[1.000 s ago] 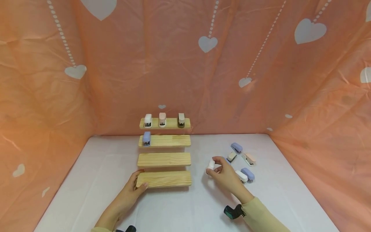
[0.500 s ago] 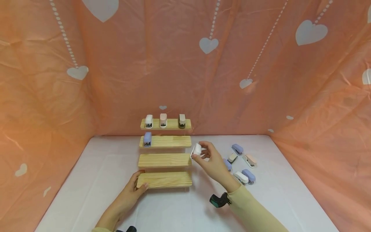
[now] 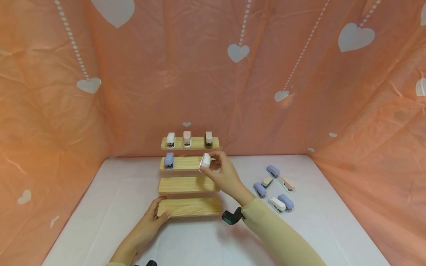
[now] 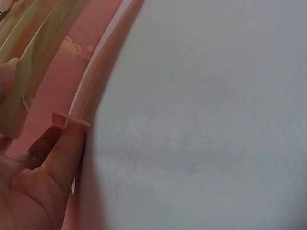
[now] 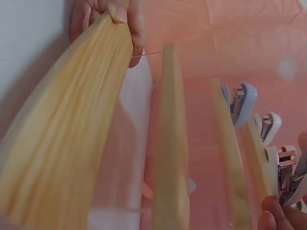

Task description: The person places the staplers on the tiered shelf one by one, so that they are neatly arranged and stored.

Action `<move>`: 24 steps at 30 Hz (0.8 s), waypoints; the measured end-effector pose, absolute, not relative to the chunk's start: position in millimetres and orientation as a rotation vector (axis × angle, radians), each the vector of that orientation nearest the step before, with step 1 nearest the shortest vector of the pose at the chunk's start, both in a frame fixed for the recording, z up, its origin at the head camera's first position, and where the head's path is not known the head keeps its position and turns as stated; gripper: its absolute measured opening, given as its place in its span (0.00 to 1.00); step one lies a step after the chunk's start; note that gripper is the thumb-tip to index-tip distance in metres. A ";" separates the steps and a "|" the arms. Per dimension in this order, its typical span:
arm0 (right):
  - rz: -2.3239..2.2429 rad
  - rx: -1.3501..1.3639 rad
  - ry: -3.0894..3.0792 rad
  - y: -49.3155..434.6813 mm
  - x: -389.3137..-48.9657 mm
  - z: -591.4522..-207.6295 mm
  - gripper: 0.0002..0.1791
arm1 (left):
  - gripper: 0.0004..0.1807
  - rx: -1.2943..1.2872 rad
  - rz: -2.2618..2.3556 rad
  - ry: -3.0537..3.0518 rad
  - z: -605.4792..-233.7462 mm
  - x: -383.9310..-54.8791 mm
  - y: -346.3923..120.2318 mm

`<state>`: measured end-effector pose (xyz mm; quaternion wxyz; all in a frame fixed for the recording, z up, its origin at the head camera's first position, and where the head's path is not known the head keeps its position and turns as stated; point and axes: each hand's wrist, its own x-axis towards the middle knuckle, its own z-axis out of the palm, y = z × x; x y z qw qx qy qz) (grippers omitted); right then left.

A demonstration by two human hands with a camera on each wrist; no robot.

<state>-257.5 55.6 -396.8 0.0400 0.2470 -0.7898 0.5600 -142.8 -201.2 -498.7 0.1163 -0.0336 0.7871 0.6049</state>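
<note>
My right hand (image 3: 227, 181) pinches a white mini stapler (image 3: 205, 161) between thumb and fingers, over the right part of the second wooden shelf (image 3: 188, 163) from the top. A lavender stapler (image 3: 169, 161) stands at that shelf's left end. My left hand (image 3: 146, 223) grips the left end of the lowest shelf (image 3: 196, 207), thumb on top. In the left wrist view, the left fingers (image 4: 64, 148) reach below the plank to a clear pinkish strip (image 4: 72, 120). On the top shelf stand a white stapler (image 3: 171, 140), a pink one (image 3: 187, 139) and a beige one (image 3: 208, 139).
The third shelf (image 3: 186, 184) bears nothing. Right of the rack, several loose staplers lie on the white table (image 3: 319, 229): lavender ones (image 3: 259, 190), a white one (image 3: 277, 204), a pink one (image 3: 287, 184) and a beige one (image 3: 267, 181). An orange curtain (image 3: 206, 81) with hearts surrounds the table.
The right hand has carried the white stapler up and leftward, from beside the loose staplers to over the second shelf. My left hand keeps its grip on the lowest shelf.
</note>
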 end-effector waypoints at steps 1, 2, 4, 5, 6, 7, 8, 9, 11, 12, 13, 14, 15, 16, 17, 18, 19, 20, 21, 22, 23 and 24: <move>1.727 0.758 -2.424 52.2 -259.0 -396.0 0.29 | 0.41 -0.101 1.766 2.310 -498.3 -142.7 -201.5; 1.735 0.760 -2.431 48.8 -260.4 -395.4 0.28 | 0.41 -0.095 1.764 2.315 -498.0 -142.8 -201.7; 1.733 0.755 -2.461 42.5 -263.0 -394.8 0.28 | 0.41 -0.084 1.755 2.328 -497.4 -142.5 -202.1; 1.722 0.753 -2.481 39.6 -264.3 -394.9 0.29 | 0.41 -0.081 1.754 2.332 -497.2 -142.3 -202.3; 1.711 0.756 -2.499 36.8 -265.5 -395.0 0.29 | 0.41 -0.077 1.750 2.337 -496.9 -141.9 -202.3; 1.702 0.761 -2.513 34.3 -266.7 -395.2 0.29 | 0.40 -0.073 1.748 2.338 -496.6 -141.5 -202.3; 1.689 0.768 -2.527 32.0 -267.9 -395.5 0.29 | 0.40 -0.069 1.748 2.340 -496.3 -141.2 -202.2; 1.669 0.777 -2.540 29.8 -269.3 -396.1 0.29 | 0.40 -0.071 1.743 2.341 -495.8 -140.7 -202.1; 1.627 0.802 -2.557 26.7 -272.1 -397.9 0.29 | 0.40 -0.071 1.746 2.336 -495.6 -140.4 -201.6; 1.605 0.811 -2.565 25.4 -273.3 -398.7 0.29 | 0.41 -0.068 1.746 2.337 -495.5 -140.3 -201.4; 1.586 0.816 -2.573 24.2 -274.3 -399.4 0.29 | 0.41 -0.065 1.746 2.337 -495.4 -140.2 -201.4; 1.557 0.818 -2.584 23.3 -275.2 -400.2 0.29 | 0.41 -0.063 1.745 2.340 -495.3 -140.2 -201.4; 1.531 0.819 -2.594 22.5 -275.9 -400.8 0.29 | 0.41 -0.060 1.745 2.340 -495.1 -140.2 -201.5; 1.512 0.813 -2.604 21.9 -276.5 -401.2 0.29 | 0.41 -0.059 1.746 2.341 -495.0 -140.2 -201.7; 1.493 0.806 -2.614 21.3 -277.0 -401.8 0.29 | 0.41 -0.060 1.745 2.341 -494.9 -140.2 -201.9; 1.484 0.795 -2.623 20.8 -277.0 -401.9 0.30 | 0.41 -0.062 1.748 2.337 -495.0 -140.2 -202.1; 1.476 0.789 -2.628 20.3 -277.3 -402.2 0.30 | 0.42 -0.066 1.748 2.335 -495.0 -140.2 -202.3; 1.468 0.782 -2.634 20.0 -277.4 -402.3 0.30 | 0.42 -0.068 1.752 2.330 -495.2 -140.2 -202.5; 1.465 0.777 -2.638 19.7 -277.4 -402.4 0.30 | 0.42 -0.069 1.756 2.326 -495.5 -140.2 -202.7; 1.459 0.770 -2.643 19.5 -277.5 -402.5 0.30 | 0.42 -0.069 1.755 2.325 -495.8 -140.1 -202.9; 1.455 0.766 -2.648 19.4 -277.2 -402.5 0.30 | 0.41 -0.066 1.759 2.322 -496.2 -140.2 -203.0; 1.448 0.765 -2.653 19.4 -277.0 -402.5 0.31 | 0.41 -0.062 1.759 2.321 -496.6 -140.2 -203.2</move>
